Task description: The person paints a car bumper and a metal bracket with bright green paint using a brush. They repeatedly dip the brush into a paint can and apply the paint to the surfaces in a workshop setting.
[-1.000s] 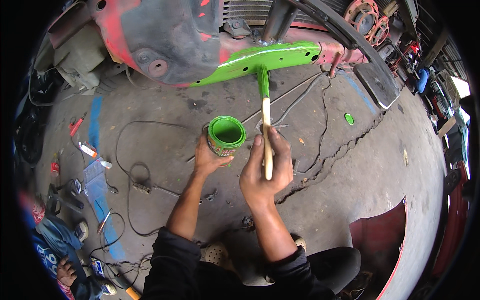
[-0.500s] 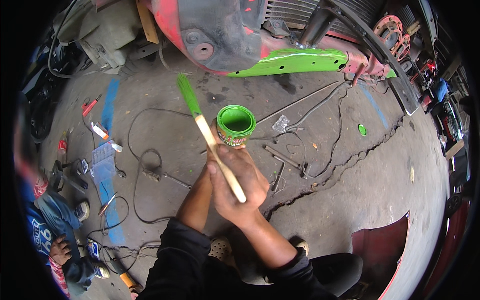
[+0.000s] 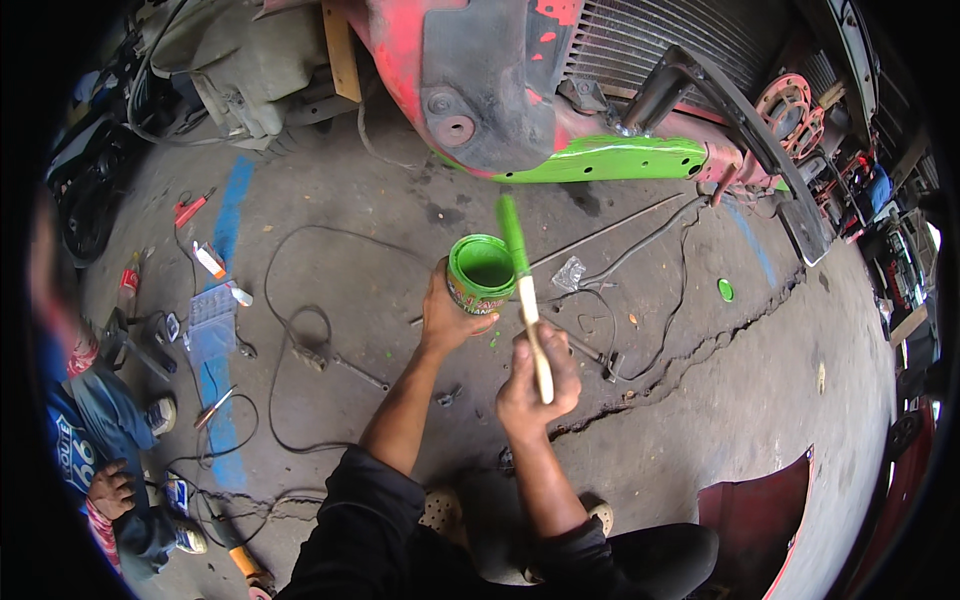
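My left hand (image 3: pixel 450 312) is wrapped round an open paint can (image 3: pixel 478 290) with green paint inside and green smears on its rim. Just right of the can, my right hand (image 3: pixel 538 385) grips a paintbrush (image 3: pixel 527 300) by its pale wooden handle. Its bristles are coated green and point up and away from me. Beyond both hands is a car's front end, where a long panel (image 3: pixel 610 163) is painted wet-looking green beside bare red metal and a dark grey bracket (image 3: pixel 475 85).
A green-smeared lid (image 3: pixel 725 290) lies on the cracked concrete to the right. Cables, a metal rod (image 3: pixel 610 230) and a hammer-like tool (image 3: pixel 612 365) lie around. At left are a clear plastic case (image 3: pixel 212 325), a bottle (image 3: pixel 129 284), an angle grinder (image 3: pixel 243 558) and another person (image 3: pixel 110 490).
My right hand has swung the brush rightward, away from in front of the can. The can has shifted slightly right and nearer, and my left hand now shows. The view has tilted up a little.
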The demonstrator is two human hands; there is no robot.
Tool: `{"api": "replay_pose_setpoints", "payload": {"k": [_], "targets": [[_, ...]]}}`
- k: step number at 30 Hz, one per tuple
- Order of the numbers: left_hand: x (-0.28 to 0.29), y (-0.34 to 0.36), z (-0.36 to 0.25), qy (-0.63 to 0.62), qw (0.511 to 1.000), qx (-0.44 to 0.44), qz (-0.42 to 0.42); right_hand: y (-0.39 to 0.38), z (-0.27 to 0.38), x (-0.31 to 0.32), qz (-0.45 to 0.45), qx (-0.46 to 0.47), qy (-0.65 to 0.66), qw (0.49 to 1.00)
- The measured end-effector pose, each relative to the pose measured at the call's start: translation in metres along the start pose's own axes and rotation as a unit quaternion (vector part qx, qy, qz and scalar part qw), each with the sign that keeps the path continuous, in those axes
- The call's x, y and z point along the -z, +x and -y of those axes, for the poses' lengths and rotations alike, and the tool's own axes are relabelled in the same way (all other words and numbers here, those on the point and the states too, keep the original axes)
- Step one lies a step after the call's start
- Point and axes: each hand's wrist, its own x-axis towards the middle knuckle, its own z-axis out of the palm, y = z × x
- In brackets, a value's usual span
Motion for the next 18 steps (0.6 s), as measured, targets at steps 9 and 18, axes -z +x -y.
{"api": "replay_pose_setpoints", "payload": {"k": [9, 18], "targets": [[-0.002, 0.005, -0.016, -0.113, 0.991, 0.066, 0.025, 0.026, -0.001, -0.047, -0.028, -0.019, 0.102, 0.994], [-0.006, -0.001, -0.004, 0.015, 1.000, -0.010, 0.004, -0.004, -0.020, -0.011, -0.141, -0.165, 0.018, 0.976]]}}
